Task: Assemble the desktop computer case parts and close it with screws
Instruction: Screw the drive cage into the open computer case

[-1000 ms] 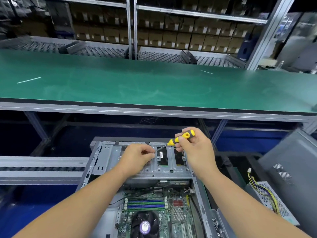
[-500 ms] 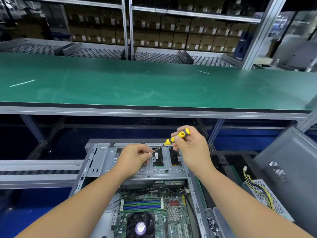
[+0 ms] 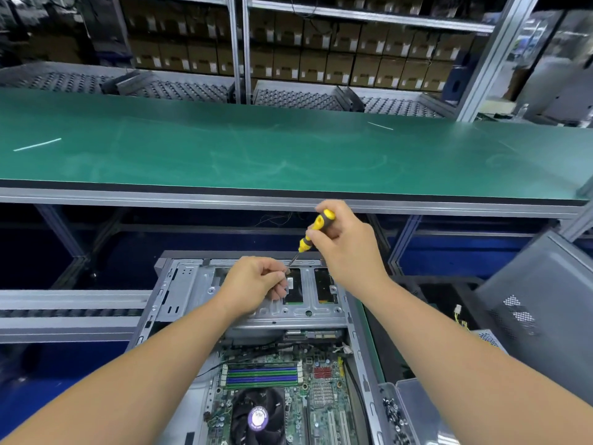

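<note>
Screwdriver (image 3: 316, 229) tipped steeper, handle up-right, tip down-left at left hand (image 3: 256, 284)

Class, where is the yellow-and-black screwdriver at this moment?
In the head view, centre-right: the right hand grips the screwdriver above the computer case, its tip angled down toward the left hand.

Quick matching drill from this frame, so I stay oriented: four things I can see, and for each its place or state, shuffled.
Things:
1. yellow-and-black screwdriver
2. clear plastic screw box
3. round black CPU fan
4. grey perforated side panel

Places or states:
A. leaning at far right, off the case
B. on the green motherboard, near bottom edge
C. gripped in the right hand, tip down toward the left hand
D. beside the open metal computer case, at its right wall

Pairs: 1-C, 2-D, 3-B, 4-A
</note>
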